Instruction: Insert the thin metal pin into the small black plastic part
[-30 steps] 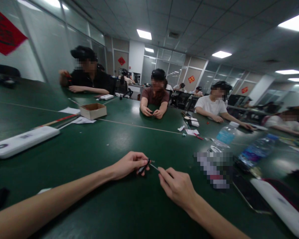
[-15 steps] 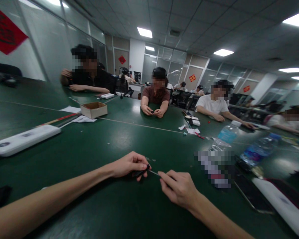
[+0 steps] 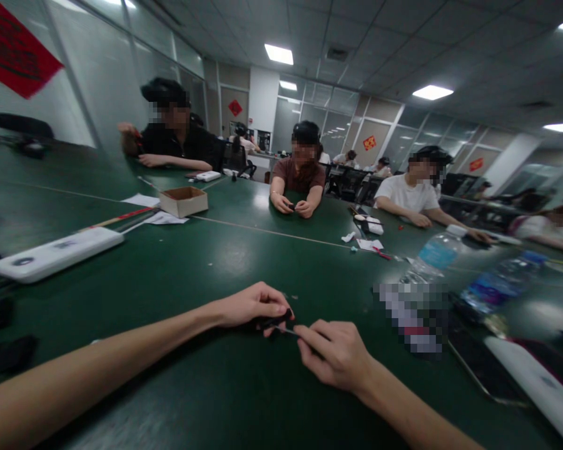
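Writing: observed dark marks on red wall paper (image 3: 21, 50) and long white plastic case (image 3: 59, 253), too blurred to read. Found left hand (image 3: 258, 306) closed on small black object (image 3: 278, 320), partly hidden, over dark green tabletop (image 3: 234, 394); right hand (image 3: 335, 353) pinching thin grey rod (image 3: 288, 331), tip at object. Noted blue-labelled clear plastic bottle (image 3: 434, 253) and black phone (image 3: 485, 362) farther right.

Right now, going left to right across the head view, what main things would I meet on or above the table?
White device, box, left hand holding a dark piece, thin rod, right hand, white-capped bottle, blue-capped bottle.
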`<state>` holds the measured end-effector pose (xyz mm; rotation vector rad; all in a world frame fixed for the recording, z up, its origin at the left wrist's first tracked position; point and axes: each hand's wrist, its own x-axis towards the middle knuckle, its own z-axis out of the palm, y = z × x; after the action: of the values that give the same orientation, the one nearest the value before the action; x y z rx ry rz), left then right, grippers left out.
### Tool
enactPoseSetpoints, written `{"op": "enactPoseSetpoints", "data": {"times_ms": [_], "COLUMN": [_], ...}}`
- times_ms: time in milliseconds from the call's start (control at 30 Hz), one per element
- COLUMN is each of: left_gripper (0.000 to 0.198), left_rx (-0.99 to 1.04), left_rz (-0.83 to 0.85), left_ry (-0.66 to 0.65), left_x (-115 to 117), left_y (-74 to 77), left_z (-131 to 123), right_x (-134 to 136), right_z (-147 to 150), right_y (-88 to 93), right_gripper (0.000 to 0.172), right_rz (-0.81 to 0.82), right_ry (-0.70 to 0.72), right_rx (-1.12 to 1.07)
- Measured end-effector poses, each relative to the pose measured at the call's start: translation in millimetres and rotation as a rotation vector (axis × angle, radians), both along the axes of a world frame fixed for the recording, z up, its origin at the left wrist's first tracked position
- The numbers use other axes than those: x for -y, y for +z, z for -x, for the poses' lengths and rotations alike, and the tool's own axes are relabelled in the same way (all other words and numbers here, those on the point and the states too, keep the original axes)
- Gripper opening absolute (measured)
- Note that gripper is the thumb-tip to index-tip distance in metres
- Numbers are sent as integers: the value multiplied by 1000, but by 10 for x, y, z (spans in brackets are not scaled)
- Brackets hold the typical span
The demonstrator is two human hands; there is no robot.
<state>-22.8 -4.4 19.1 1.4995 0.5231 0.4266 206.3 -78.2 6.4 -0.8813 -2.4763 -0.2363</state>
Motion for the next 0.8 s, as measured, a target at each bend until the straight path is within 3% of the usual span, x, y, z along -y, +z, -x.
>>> {"op": "enactPoseSetpoints", "data": {"times_ms": [233,467,667,800], "left_gripper": [39,35,34,34], "left_rx": [179,259,303,324], "left_rz": [166,231,246,258], "left_ry": [188,183,191,207], "left_x": [-46,-60,-68,-74], "left_y": [-69,-74,-74,-77], "left_z": [-44,-27,-22,-25], "right_x": [-76,-98,-95,-80], "right_z": [-36,-22,-30,-29], "right_y": [-42,-47,-65,-50], "right_gripper": [25,29,18,20], "right_rz": [139,204,242,246], "right_ry": [-159,-197,-242,-221], "right_rx": [-172,-234,-270,-274]}}
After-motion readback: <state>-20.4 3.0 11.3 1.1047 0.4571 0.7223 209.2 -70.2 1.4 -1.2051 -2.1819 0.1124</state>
